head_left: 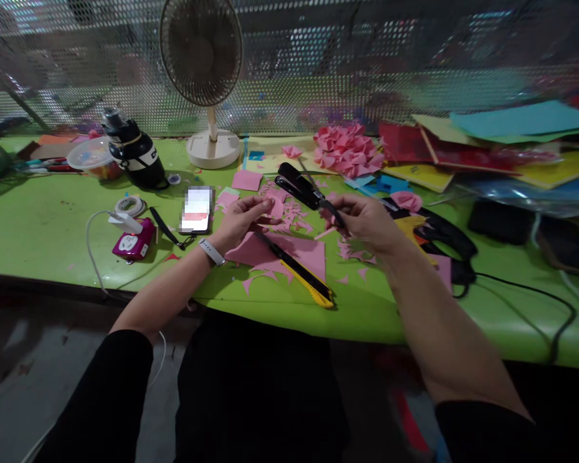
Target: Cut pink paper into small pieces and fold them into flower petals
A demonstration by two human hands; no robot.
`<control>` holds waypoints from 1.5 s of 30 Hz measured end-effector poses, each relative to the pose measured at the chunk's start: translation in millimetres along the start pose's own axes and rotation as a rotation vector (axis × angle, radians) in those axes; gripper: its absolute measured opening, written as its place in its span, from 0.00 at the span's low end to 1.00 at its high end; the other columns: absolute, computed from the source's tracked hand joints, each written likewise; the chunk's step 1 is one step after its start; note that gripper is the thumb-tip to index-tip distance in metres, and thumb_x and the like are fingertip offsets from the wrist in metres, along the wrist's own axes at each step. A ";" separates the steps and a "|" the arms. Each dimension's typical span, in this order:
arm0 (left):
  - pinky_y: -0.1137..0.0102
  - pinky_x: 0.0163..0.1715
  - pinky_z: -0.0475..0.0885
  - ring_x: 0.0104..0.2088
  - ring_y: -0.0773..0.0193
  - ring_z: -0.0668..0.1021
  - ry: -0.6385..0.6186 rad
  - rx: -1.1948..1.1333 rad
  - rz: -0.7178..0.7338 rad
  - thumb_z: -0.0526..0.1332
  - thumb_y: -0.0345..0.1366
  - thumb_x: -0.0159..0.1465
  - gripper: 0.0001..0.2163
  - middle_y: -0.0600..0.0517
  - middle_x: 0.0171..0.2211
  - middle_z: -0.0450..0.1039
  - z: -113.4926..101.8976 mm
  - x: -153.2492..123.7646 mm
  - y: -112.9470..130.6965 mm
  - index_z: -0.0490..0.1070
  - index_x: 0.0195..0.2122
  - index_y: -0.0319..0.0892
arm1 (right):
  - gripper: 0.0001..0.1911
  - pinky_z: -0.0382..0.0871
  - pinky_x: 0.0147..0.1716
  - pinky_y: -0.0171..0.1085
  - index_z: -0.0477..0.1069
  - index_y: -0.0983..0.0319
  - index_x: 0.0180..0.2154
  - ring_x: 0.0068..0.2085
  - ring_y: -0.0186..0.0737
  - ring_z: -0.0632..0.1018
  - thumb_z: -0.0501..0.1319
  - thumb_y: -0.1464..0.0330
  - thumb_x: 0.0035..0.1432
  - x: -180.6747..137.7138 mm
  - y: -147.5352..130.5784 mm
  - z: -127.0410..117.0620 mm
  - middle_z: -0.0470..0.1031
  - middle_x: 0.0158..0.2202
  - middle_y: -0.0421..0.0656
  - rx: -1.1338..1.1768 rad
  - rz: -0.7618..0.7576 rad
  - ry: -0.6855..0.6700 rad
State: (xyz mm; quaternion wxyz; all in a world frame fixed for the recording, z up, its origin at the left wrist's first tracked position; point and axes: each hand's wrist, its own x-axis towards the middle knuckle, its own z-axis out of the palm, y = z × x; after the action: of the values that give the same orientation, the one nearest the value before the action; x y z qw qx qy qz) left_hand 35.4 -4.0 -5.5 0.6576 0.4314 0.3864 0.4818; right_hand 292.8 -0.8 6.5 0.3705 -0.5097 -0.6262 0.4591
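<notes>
My left hand [244, 220] pinches a small pink paper piece [276, 208] above the green table [43, 225]. My right hand [361, 222] is closed around a black stapler [299, 185], whose head points left toward the pink piece. Under both hands lies a pink paper sheet [303, 251] with a yellow and black utility knife [302, 270] resting across it. Pink paper scraps [294, 222] are scattered around. A pink paper flower [348, 149] sits farther back.
A desk fan [203, 71] stands at the back, a black bottle [134, 151] and plastic tub [94, 157] to its left. A phone [197, 209], tape roll [130, 206], magenta charger [132, 243] lie left. Coloured paper stacks [506, 141] and black cables [511, 283] fill the right.
</notes>
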 end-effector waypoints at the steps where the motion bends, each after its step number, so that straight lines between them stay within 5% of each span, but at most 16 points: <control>1: 0.78 0.26 0.73 0.32 0.65 0.85 0.022 -0.022 -0.009 0.73 0.42 0.59 0.14 0.54 0.30 0.78 0.2 0.6 0.4 0.73 0.38 0.40 | 0.26 0.55 0.19 0.38 0.71 0.57 0.31 0.20 0.35 0.65 0.74 0.44 0.42 3.0 2.2 -4.4 0.72 0.24 0.41 -0.044 -0.016 0.070; 5: 0.74 0.33 0.78 0.40 0.58 0.86 0.106 -0.134 -0.072 0.70 0.46 0.62 0.15 0.50 0.30 0.79 -1.4 6.0 -0.2 0.72 0.37 0.39 | 0.24 0.64 0.27 0.42 0.69 0.57 0.28 0.28 0.44 0.74 0.71 0.45 0.45 17.8 16.7 -22.2 0.75 0.27 0.45 -0.349 -0.051 0.339; 9: 0.70 0.40 0.80 0.43 0.58 0.86 0.116 -0.204 -0.120 0.68 0.40 0.62 0.10 0.47 0.33 0.81 -4.9 12.4 -3.8 0.73 0.38 0.40 | 0.15 0.69 0.34 0.44 0.70 0.58 0.28 0.34 0.49 0.79 0.69 0.55 0.52 28.2 29.0 -34.8 0.78 0.30 0.47 -0.591 0.011 0.441; 18: 0.73 0.43 0.79 0.39 0.66 0.85 0.015 -0.221 -0.053 0.67 0.25 0.59 0.06 0.51 0.34 0.82 -6.7 8.7 -4.0 0.72 0.35 0.40 | 0.14 0.68 0.37 0.47 0.74 0.58 0.26 0.37 0.56 0.79 0.69 0.55 0.51 38.5 49.6 -44.7 0.79 0.30 0.50 -0.899 0.195 0.365; 26: 0.74 0.39 0.78 0.34 0.71 0.82 -0.010 -0.086 -0.066 0.70 0.26 0.58 0.11 0.51 0.39 0.82 -9.1 7.2 -5.9 0.77 0.42 0.39 | 0.17 0.67 0.36 0.48 0.76 0.59 0.29 0.40 0.59 0.78 0.70 0.52 0.48 39.3 55.0 -42.0 0.79 0.35 0.55 -0.997 0.213 0.326; 35: 0.74 0.36 0.77 0.32 0.71 0.81 0.027 -0.087 -0.015 0.77 0.33 0.51 0.14 0.55 0.33 0.80 -11.7 11.3 -11.8 0.74 0.34 0.39 | 0.17 0.67 0.34 0.44 0.80 0.59 0.35 0.40 0.56 0.79 0.68 0.53 0.54 36.9 46.7 -41.9 0.82 0.38 0.53 -1.091 0.261 0.245; 39: 0.77 0.32 0.74 0.31 0.72 0.81 0.086 -0.075 0.067 0.76 0.37 0.54 0.14 0.55 0.32 0.80 -10.7 12.1 -7.9 0.73 0.33 0.40 | 0.17 0.66 0.34 0.44 0.80 0.60 0.31 0.39 0.55 0.79 0.65 0.53 0.57 34.9 41.0 -37.6 0.81 0.34 0.53 -1.123 0.262 0.180; 45: 0.78 0.30 0.73 0.38 0.67 0.85 0.356 -0.155 0.324 0.71 0.41 0.62 0.11 0.52 0.38 0.82 -17.5 18.9 16.7 0.71 0.40 0.45 | 0.19 0.66 0.34 0.45 0.78 0.60 0.26 0.36 0.54 0.78 0.64 0.51 0.57 33.1 38.1 -34.8 0.78 0.28 0.51 -1.092 0.264 0.187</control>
State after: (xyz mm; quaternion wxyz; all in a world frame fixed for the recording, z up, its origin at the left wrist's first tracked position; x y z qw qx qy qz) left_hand 18.7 20.4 2.7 0.5243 0.3444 0.3839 0.6776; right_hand 329.8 40.7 -19.4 0.0464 -0.7396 -0.6684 0.0640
